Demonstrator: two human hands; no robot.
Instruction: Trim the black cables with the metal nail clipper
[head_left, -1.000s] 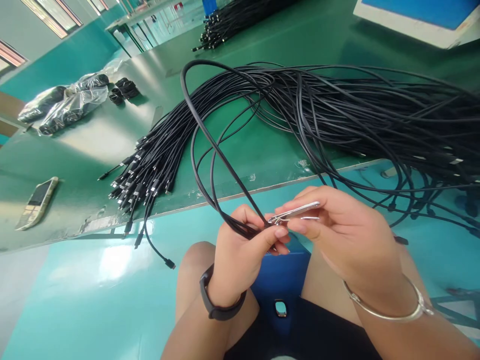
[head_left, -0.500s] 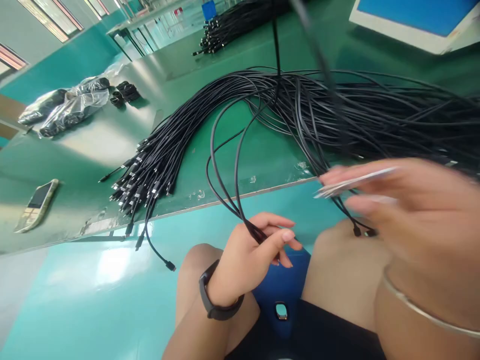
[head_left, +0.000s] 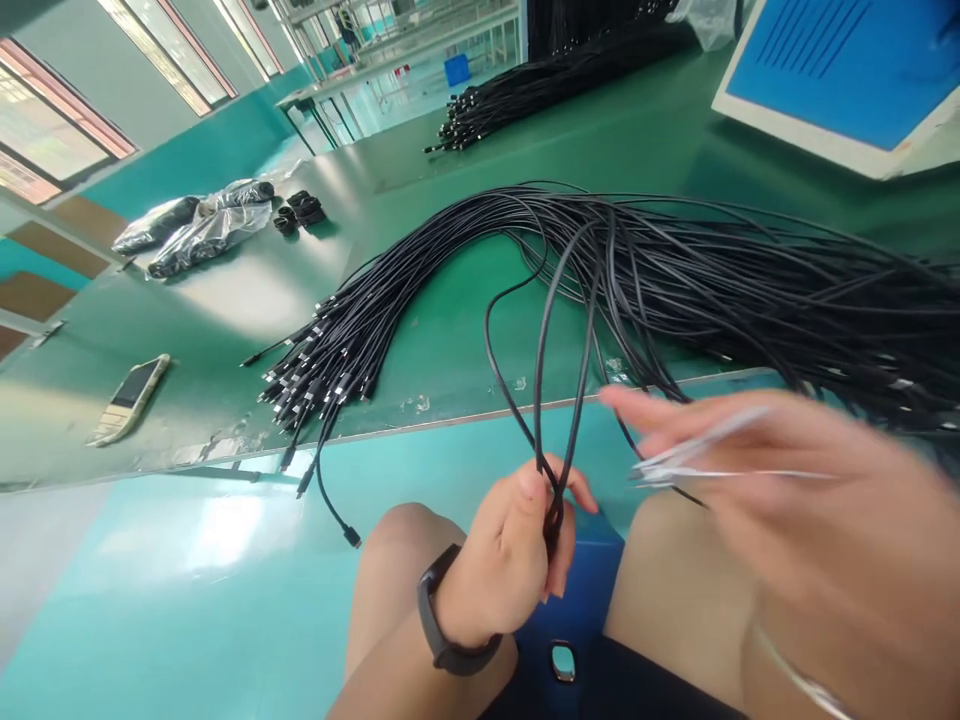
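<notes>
Near the table's front edge, my left hand (head_left: 510, 550) is closed round a looped black cable (head_left: 538, 370), its thumb pressed on the strands. The loops rise from the fist toward the large bundle of black cables (head_left: 450, 240) on the table. To the right, my right hand (head_left: 817, 480) is smeared by motion. It grips several thin white strips (head_left: 697, 450), whose ends stick out to the left past the fingers. My right hand is apart from the looped cable.
The green table (head_left: 390, 420) carries a phone-like handset (head_left: 133, 398), plastic-wrapped black bundles (head_left: 202, 235) and a small coiled cable (head_left: 300, 210). Another cable pile (head_left: 540, 95) lies at the back, beside a blue-and-white box (head_left: 832, 80). One plug (head_left: 351, 536) hangs over the front edge.
My left hand has turned upright and closed more firmly round the looped cable. A cable that ran up through the upper view is down. My right hand moved slightly lower, and the view tilted up.
</notes>
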